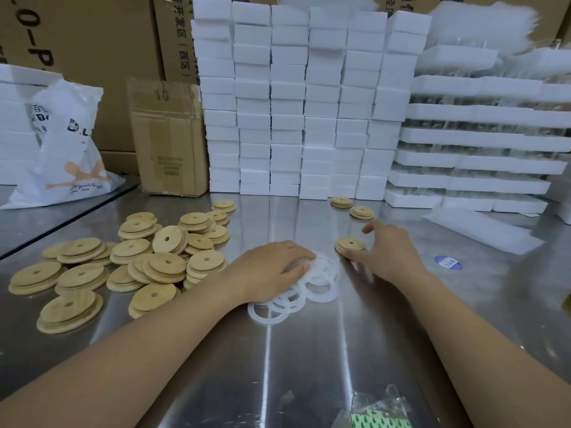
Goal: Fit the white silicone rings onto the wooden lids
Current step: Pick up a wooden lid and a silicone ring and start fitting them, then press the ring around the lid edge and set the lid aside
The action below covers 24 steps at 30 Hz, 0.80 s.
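Bare steel of the table [309, 366] runs up the near middle between the forearms, with only a plastic packet [380, 409] at the front edge. The lids [123, 261] crowd the left side in a low heap. A narrow strip lies open between them and the rings [309, 288], which the left hand [272, 270] covers. The right hand [386, 251] touches one lid [350, 244]. Beyond the hands there is open steel, save two more lids [352, 207]. The back is walled by boxes [296, 103], a carton [167, 137], a bag [68, 149] and trays [479, 140]. A foam sheet [482, 230] lies at far right.
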### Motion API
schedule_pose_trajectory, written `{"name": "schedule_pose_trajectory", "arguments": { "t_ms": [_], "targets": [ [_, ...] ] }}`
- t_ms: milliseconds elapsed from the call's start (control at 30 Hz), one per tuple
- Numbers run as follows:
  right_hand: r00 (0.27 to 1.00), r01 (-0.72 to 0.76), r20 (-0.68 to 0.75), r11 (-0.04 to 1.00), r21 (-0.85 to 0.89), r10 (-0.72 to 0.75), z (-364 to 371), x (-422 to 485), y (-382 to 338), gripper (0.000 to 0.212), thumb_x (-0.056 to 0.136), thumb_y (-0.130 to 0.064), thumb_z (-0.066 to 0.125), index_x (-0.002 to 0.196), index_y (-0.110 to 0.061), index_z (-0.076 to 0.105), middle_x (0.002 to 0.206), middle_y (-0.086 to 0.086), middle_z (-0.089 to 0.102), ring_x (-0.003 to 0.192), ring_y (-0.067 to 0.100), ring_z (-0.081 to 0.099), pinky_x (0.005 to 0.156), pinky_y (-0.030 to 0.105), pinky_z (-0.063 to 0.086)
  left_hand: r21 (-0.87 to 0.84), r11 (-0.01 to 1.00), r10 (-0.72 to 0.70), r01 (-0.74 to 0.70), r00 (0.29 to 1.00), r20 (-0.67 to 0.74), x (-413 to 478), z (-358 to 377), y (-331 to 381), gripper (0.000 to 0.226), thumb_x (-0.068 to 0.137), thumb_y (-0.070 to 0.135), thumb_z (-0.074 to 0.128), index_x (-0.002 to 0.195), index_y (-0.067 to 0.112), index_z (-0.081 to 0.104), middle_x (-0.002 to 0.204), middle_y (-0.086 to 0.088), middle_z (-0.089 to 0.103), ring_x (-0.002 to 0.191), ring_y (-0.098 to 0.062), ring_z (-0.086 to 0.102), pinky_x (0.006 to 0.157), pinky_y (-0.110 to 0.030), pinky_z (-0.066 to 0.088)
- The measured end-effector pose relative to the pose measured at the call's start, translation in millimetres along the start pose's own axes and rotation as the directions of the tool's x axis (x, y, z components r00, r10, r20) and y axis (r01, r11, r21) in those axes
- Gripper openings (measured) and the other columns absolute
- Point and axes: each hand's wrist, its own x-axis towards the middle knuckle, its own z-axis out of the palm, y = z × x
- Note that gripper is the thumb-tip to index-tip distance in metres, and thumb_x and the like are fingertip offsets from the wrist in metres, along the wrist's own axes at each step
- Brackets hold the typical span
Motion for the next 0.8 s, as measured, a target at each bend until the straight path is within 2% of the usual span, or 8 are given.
{"name": "schedule_pose_trajectory", "arguments": {
  "t_ms": [67, 100, 167, 233, 333, 500, 633, 800],
  "targets": [
    [0.999, 0.032, -0.013, 0.999, 0.003, -0.032, -1, -1, -5, 0.062, 0.080, -0.073, 0.072, 0.124, -0.034, 0.054, 0.092, -0.006, 0.064, 0.098, 0.022, 0.061, 0.079, 0.039, 0.044, 0.007, 1.000, 0.006, -0.006, 1.000, 0.002, 0, 0, 0, 0.043, 0.113, 0.051, 0.036, 0.153, 0.041, 0.051, 0.155, 0.018, 0.052, 0.142, -0.006, 0.048, 0.116, -0.042, 0.043],
    [0.999, 0.051, -0.008, 0.999, -0.016, -0.051, 0, -2, -6, 0.056, 0.083, -0.070, 0.069, 0.123, -0.035, 0.054, 0.090, -0.006, 0.066, 0.096, 0.023, 0.062, 0.080, 0.039, 0.044, 0.013, 1.000, 0.009, -0.009, 1.000, -0.001, 0, 1, 0, 0.043, 0.113, 0.051, 0.036, 0.153, 0.040, 0.051, 0.155, 0.018, 0.052, 0.141, -0.006, 0.048, 0.116, -0.042, 0.044],
    [0.995, 0.099, 0.015, 0.993, -0.068, -0.098, 2, -3, -8, 0.054, 0.092, -0.061, 0.064, 0.137, -0.035, 0.052, 0.109, -0.004, 0.074, 0.110, 0.027, 0.065, 0.092, 0.040, 0.047, 0.018, 1.000, 0.012, -0.012, 1.000, -0.001, 0, 1, 1, 0.044, 0.113, 0.050, 0.037, 0.153, 0.040, 0.051, 0.155, 0.017, 0.052, 0.141, -0.007, 0.048, 0.116, -0.040, 0.044],
    [0.988, 0.139, 0.073, 0.988, -0.069, -0.134, 4, -4, -10, 0.063, 0.099, -0.050, 0.061, 0.156, -0.037, 0.037, 0.136, 0.002, 0.068, 0.129, 0.032, 0.058, 0.109, 0.043, 0.044, 0.018, 1.000, 0.013, -0.013, 1.000, -0.002, 0, 0, 2, 0.044, 0.114, 0.050, 0.037, 0.154, 0.039, 0.050, 0.155, 0.017, 0.052, 0.141, -0.007, 0.048, 0.115, -0.040, 0.043],
    [0.982, 0.152, 0.120, 0.987, -0.046, -0.146, 7, -7, -13, 0.067, 0.102, -0.041, 0.058, 0.160, -0.040, 0.025, 0.139, 0.002, 0.067, 0.138, 0.034, 0.050, 0.117, 0.046, 0.038, 0.021, 1.000, 0.012, -0.012, 1.000, 0.001, 0, 0, 2, 0.044, 0.114, 0.049, 0.036, 0.154, 0.038, 0.050, 0.157, 0.017, 0.051, 0.142, -0.007, 0.047, 0.116, -0.041, 0.043],
    [0.985, 0.123, 0.124, 0.992, 0.001, -0.123, 7, -8, -12, 0.059, 0.101, -0.039, 0.061, 0.155, -0.037, 0.037, 0.136, 0.002, 0.068, 0.129, 0.030, 0.058, 0.108, 0.043, 0.046, 0.027, 1.000, 0.011, -0.011, 1.000, 0.000, 2, 1, 0, 0.045, 0.114, 0.050, 0.035, 0.155, 0.039, 0.049, 0.156, 0.017, 0.051, 0.141, -0.007, 0.047, 0.115, -0.041, 0.044],
    [0.980, 0.145, 0.139, 0.989, -0.001, -0.144, 10, -9, -17, 0.045, 0.103, -0.036, 0.060, 0.146, -0.031, 0.048, 0.137, 0.002, 0.065, 0.125, 0.027, 0.059, 0.107, 0.042, 0.048, 0.059, 0.998, 0.005, -0.004, 1.000, -0.024, 2, 1, 0, 0.044, 0.113, 0.052, 0.035, 0.153, 0.041, 0.049, 0.155, 0.019, 0.050, 0.139, -0.006, 0.049, 0.109, -0.040, 0.047],
    [0.966, 0.218, 0.133, 0.975, 0.033, -0.220, 11, -14, -28, 0.036, 0.104, -0.032, 0.060, 0.139, -0.032, 0.057, 0.135, -0.002, 0.066, 0.112, 0.017, 0.063, 0.103, 0.041, 0.052, 0.226, 0.974, 0.014, 0.018, 0.990, -0.139, -2, -16, -1, 0.042, 0.113, 0.052, 0.034, 0.150, 0.042, 0.051, 0.153, 0.017, 0.053, 0.131, -0.011, 0.057, 0.102, -0.041, 0.049]
  ]
}}
